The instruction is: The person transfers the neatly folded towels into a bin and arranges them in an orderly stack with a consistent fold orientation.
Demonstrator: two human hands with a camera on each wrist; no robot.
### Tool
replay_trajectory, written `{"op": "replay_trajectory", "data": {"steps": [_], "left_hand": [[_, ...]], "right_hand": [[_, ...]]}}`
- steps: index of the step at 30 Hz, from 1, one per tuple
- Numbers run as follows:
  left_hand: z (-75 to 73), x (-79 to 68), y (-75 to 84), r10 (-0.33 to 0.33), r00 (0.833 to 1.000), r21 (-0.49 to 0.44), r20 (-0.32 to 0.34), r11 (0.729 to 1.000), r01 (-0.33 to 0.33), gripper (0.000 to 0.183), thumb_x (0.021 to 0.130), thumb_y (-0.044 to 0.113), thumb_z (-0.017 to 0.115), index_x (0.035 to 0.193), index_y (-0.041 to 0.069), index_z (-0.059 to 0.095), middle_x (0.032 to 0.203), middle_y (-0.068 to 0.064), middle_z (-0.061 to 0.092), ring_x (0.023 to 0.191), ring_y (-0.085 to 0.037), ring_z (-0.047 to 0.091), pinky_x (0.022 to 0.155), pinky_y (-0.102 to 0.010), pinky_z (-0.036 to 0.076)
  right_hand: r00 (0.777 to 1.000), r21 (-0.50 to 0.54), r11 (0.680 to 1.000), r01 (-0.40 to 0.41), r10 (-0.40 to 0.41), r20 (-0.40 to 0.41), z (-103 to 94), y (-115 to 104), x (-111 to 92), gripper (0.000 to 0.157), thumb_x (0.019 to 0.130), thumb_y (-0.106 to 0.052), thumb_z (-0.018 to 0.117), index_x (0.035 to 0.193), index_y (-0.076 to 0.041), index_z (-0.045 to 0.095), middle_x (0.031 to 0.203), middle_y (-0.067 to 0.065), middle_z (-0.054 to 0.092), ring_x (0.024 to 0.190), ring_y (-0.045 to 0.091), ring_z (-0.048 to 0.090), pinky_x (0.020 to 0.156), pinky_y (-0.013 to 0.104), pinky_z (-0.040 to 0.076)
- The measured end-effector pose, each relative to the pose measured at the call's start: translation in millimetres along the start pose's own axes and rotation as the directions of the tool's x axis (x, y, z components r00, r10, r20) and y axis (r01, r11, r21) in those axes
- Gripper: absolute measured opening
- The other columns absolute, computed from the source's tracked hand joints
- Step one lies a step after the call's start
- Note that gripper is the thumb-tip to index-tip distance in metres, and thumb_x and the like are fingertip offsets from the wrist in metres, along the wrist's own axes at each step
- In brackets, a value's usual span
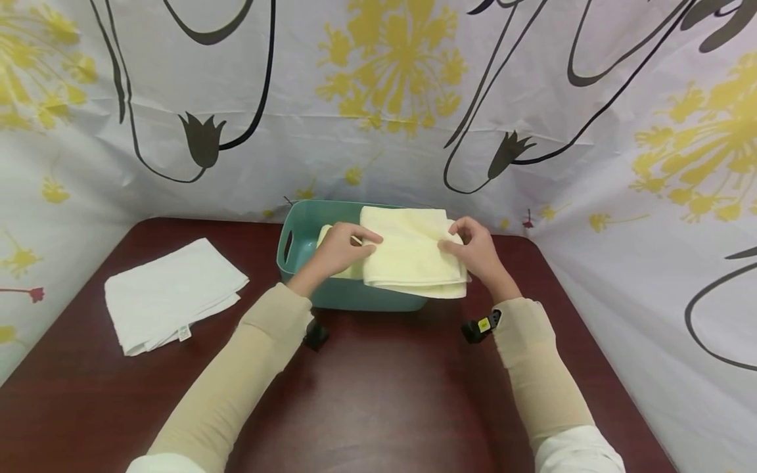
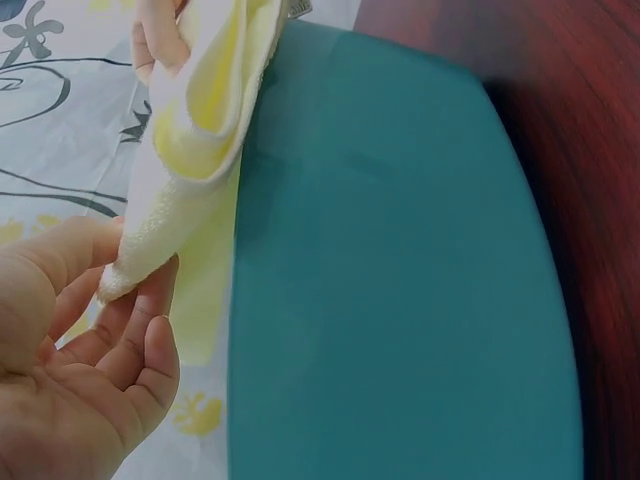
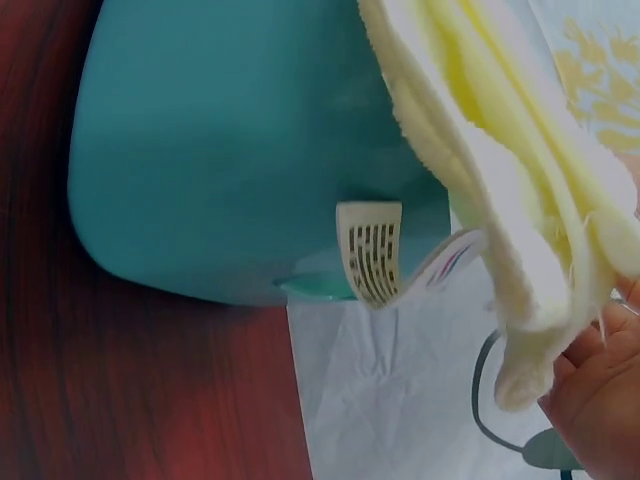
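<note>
A folded pale yellow towel (image 1: 411,249) is held up over the right part of a teal basket (image 1: 367,299). My left hand (image 1: 340,249) pinches its left edge between thumb and fingers, as the left wrist view also shows. At the opposite edge my right hand (image 1: 476,253) grips the towel. Several folded layers show from the side in the right wrist view, where a printed label (image 3: 372,255) dangles from the cloth. Inside the basket, another pale yellow cloth (image 1: 324,235) shows partly behind the left hand; the rest is hidden.
On the left of the dark red table (image 1: 378,394) lies a folded white towel (image 1: 174,289) with a small tag (image 1: 184,333). A flower-patterned sheet (image 1: 331,79) hangs behind the table and along its sides. The basket has a handle hole (image 1: 288,246) in its left end.
</note>
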State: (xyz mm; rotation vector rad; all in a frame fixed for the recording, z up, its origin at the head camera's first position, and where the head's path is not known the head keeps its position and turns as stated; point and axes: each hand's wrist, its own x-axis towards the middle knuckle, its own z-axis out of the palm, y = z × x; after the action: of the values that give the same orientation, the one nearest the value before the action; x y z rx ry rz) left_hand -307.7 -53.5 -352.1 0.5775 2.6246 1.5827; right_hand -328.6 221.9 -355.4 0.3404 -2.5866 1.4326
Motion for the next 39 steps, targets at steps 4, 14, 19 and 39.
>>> {"op": "replay_trajectory", "data": {"steps": [4,14,19,39], "left_hand": [[-6.1,-0.5,0.5,0.009,1.000,0.010,-0.009,1.000,-0.009,0.020,0.088,0.010,0.063,0.104,0.008,0.072,0.109,-0.008,0.066,0.079,-0.020,0.063,0.065,-0.030,0.049],[-25.5,0.1,1.7,0.008,1.000,0.011,0.004,1.000,-0.008,0.020,0.089,0.008,0.061,0.106,0.005,0.071,0.114,-0.010,0.064,0.082,-0.023,0.064,0.062,-0.030,0.046],[-33.5,3.5,-0.8,-0.006,1.000,0.044,-0.001,0.999,0.007,0.020,0.089,0.009,0.061,0.107,0.006,0.071,0.117,-0.010,0.062,0.087,-0.022,0.062,0.069,-0.032,0.049],[-68.8,21.9,-13.9,-0.074,0.996,0.097,0.044,0.993,0.069,0.022,0.088,0.007,0.062,0.108,0.000,0.069,0.115,-0.016,0.061,0.096,-0.028,0.055,0.078,-0.038,0.043]], "right_hand": [[1.000,-0.004,1.000,0.000,0.000,0.005,2.0,-5,3,0.028,0.081,-0.012,0.070,0.095,0.000,0.050,0.081,0.008,0.049,0.069,0.018,0.047,0.059,0.024,0.042],[0.999,0.009,1.000,0.003,-0.003,0.036,7.9,-44,3,0.024,0.082,-0.003,0.066,0.095,0.007,0.049,0.080,0.009,0.050,0.068,0.016,0.049,0.059,0.021,0.042],[0.999,-0.001,1.000,-0.003,0.003,0.040,13.4,-35,18,0.026,0.082,-0.008,0.069,0.096,0.004,0.051,0.079,0.005,0.048,0.069,0.016,0.045,0.059,0.022,0.040],[0.994,-0.057,0.998,-0.020,0.026,0.110,36.8,-36,53,0.027,0.082,-0.018,0.072,0.092,-0.004,0.051,0.074,0.007,0.046,0.066,0.019,0.043,0.058,0.026,0.039]]}}
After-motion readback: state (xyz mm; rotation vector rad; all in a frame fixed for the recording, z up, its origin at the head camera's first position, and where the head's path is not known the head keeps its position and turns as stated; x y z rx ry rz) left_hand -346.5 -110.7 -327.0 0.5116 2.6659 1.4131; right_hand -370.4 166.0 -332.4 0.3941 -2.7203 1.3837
